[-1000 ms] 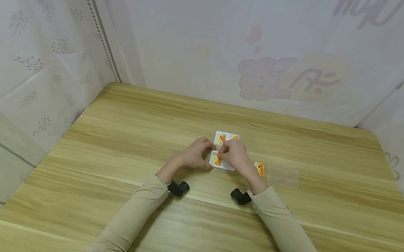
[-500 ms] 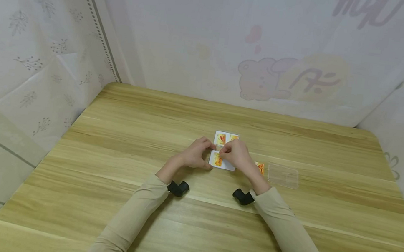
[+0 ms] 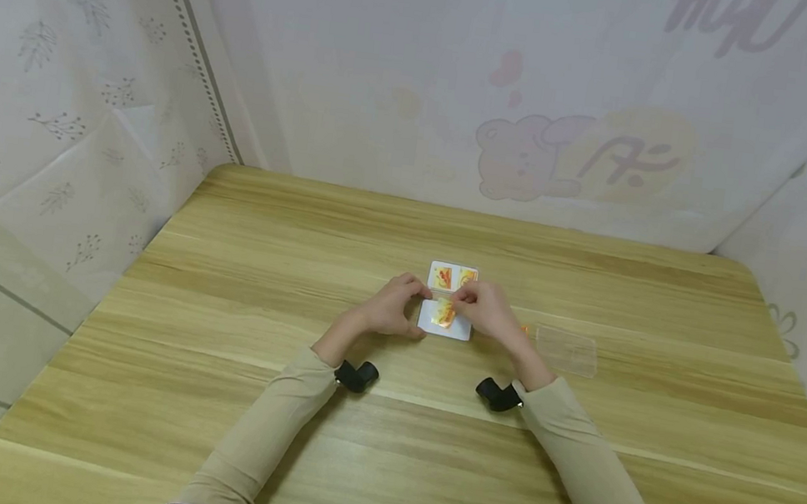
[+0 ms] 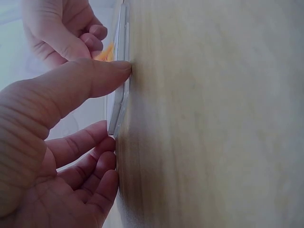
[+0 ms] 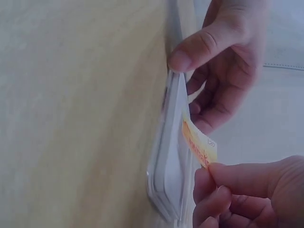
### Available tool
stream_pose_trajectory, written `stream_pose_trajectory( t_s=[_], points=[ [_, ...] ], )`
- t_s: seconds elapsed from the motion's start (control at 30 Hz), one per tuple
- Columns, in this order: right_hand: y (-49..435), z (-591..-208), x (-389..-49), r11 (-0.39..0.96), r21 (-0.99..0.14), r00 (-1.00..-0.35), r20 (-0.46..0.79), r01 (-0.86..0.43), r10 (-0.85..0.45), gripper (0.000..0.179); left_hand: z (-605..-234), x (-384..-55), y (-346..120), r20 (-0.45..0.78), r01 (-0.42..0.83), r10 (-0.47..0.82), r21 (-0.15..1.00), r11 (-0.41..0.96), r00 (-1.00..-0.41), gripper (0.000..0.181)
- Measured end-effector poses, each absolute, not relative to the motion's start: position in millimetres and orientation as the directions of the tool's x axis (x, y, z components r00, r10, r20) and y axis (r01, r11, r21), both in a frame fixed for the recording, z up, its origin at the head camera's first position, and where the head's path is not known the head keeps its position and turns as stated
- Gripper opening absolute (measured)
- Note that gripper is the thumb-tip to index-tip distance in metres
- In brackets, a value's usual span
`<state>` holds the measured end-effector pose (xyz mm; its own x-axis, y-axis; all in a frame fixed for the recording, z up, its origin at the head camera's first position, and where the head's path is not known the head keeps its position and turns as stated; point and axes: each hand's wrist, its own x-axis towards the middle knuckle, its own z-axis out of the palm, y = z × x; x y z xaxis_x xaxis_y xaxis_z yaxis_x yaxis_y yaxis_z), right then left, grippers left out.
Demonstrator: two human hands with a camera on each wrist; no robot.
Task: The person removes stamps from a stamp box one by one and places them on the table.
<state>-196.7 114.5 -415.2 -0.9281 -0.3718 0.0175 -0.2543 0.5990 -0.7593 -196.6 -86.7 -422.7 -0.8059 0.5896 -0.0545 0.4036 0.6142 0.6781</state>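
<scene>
My left hand (image 3: 389,307) holds a flat white card stack in clear plastic (image 3: 428,328) by its left end, thumb on the near edge and fingers on the far edge. A small orange-yellow postage stamp (image 5: 198,145) with perforated edges is pinched between the thumb and finger of my right hand (image 3: 488,311). In the right wrist view it bends up from the white surface, its far end right at it. Behind lies another white card (image 3: 453,268) bearing two similar stamps, partly overlapped by my right fingers.
A clear, flat plastic cover (image 3: 566,352) lies on the wooden table (image 3: 362,465) right of my right hand. Beside it, another orange stamp (image 3: 525,331) is mostly hidden by my right wrist. Printed curtains (image 3: 395,74) stand behind the table and at both sides.
My right hand has shifted slightly right, drawing the stamp rightward and tilting it up from the white card. My left hand has stayed in place.
</scene>
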Motion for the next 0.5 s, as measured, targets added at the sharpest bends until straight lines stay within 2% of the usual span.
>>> stream_pose_trajectory(
  t_s=[0.2, 0.5],
  points=[
    [121, -410, -197, 0.619, -0.765, -0.938, -0.058, -0.179, -0.342, 0.012, -422, -197, -87, -0.055, 0.403, 0.589, 0.677, 0.615, -0.807, 0.051],
    [132, -408, -195, 0.616, -0.779, -0.944, -0.105, -0.116, -0.312, 0.013, -423, -196, -86, -0.057, 0.412, 0.591, 0.663, 0.625, -0.805, 0.052]
  ],
)
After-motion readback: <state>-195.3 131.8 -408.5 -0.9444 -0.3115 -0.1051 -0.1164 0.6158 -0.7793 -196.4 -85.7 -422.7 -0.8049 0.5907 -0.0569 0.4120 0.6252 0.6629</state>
